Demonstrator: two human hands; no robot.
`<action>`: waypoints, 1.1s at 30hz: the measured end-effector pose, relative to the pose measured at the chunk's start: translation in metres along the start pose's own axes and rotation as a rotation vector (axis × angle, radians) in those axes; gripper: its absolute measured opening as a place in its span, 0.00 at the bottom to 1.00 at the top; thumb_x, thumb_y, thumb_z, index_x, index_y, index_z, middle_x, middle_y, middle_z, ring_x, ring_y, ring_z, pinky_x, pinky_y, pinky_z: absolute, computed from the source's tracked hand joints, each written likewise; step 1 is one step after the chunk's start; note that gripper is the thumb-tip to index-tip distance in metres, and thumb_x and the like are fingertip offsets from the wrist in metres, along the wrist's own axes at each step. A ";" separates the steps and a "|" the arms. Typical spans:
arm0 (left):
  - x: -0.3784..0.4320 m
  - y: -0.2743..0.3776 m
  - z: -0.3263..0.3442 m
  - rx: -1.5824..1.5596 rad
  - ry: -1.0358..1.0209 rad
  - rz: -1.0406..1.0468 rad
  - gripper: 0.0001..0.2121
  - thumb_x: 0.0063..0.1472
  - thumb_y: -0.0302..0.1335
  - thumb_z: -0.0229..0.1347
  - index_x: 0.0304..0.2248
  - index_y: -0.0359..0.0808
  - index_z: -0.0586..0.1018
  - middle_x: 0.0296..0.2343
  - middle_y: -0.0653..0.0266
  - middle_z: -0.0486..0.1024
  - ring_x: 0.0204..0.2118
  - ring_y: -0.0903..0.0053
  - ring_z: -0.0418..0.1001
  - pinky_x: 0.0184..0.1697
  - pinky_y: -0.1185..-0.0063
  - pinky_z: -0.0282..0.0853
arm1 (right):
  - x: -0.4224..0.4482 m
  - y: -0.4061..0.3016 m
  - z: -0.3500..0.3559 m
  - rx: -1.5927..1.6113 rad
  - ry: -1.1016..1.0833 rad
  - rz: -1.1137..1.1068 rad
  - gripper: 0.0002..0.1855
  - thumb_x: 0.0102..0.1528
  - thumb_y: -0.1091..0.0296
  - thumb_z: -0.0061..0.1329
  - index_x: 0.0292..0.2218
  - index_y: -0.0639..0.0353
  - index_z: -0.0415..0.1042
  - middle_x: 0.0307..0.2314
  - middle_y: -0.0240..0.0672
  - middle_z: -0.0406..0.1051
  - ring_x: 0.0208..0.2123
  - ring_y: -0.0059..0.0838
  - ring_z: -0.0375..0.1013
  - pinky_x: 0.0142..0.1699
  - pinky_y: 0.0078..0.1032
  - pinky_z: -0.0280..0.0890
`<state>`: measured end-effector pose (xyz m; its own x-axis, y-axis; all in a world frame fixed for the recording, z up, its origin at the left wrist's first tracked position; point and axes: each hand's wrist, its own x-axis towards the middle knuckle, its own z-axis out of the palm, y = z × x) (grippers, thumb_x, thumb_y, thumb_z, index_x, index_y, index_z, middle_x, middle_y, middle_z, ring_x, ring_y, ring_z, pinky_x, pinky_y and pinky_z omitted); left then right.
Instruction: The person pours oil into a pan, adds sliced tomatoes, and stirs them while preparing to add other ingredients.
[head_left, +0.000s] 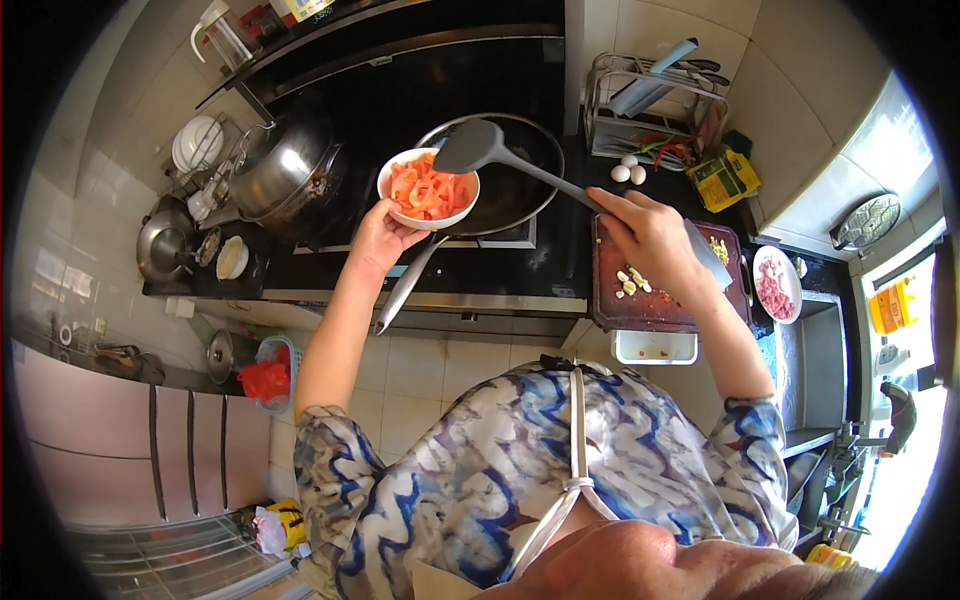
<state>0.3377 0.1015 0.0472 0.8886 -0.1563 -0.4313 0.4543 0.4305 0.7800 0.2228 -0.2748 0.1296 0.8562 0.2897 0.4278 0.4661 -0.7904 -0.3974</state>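
My left hand (385, 238) grips the side of a white bowl (442, 223), tilted slightly at the near left of a frying pan (517, 206). Orange-red slices, apparently tomato (424, 191), fill the bowl. In my right hand (651, 238) is the handle of a grey spatula (472, 146). Its blade overlaps the bowl's far right rim; I cannot tell whether they touch. The dark pan rests on the black gas stove, its metal handle (412, 289) pointing towards me. The bowl and spatula hide part of the pan.
Right of the stove, a cutting board (630, 311) holds garlic pieces (634, 281) and a cleaver (709, 255). Beyond lie three eggs (628, 171) and a knife rack (600, 120). A plate of raw meat (776, 285) sits beside the sink (817, 367). A large steel pot (281, 172) stands left.
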 end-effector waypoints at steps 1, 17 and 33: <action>0.001 -0.005 0.000 -0.012 0.005 -0.036 0.24 0.52 0.30 0.50 0.49 0.29 0.65 0.45 0.53 0.67 0.49 0.64 0.68 0.52 0.59 0.65 | 0.008 -0.001 0.005 -0.036 -0.052 0.016 0.17 0.52 0.69 0.49 0.45 0.52 0.72 0.24 0.38 0.69 0.24 0.42 0.70 0.31 0.33 0.66; 0.029 -0.013 0.007 0.124 0.055 -0.076 0.23 0.53 0.30 0.50 0.49 0.30 0.65 0.45 0.53 0.67 0.50 0.63 0.67 0.52 0.59 0.64 | 0.049 0.008 0.044 -0.065 -0.347 -0.011 0.19 0.49 0.73 0.50 0.45 0.57 0.69 0.31 0.39 0.73 0.33 0.40 0.74 0.36 0.31 0.69; 0.062 -0.033 0.020 0.247 0.214 -0.112 0.25 0.55 0.35 0.54 0.50 0.32 0.66 0.47 0.51 0.66 0.48 0.58 0.69 0.51 0.55 0.64 | 0.023 0.007 0.093 -0.513 -0.393 0.066 0.18 0.49 0.72 0.48 0.43 0.55 0.64 0.28 0.33 0.72 0.27 0.32 0.76 0.31 0.34 0.63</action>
<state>0.3793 0.0597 0.0040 0.8104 0.0112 -0.5857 0.5735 0.1884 0.7972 0.2668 -0.2229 0.0611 0.9424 0.3309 0.0483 0.3275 -0.9425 0.0668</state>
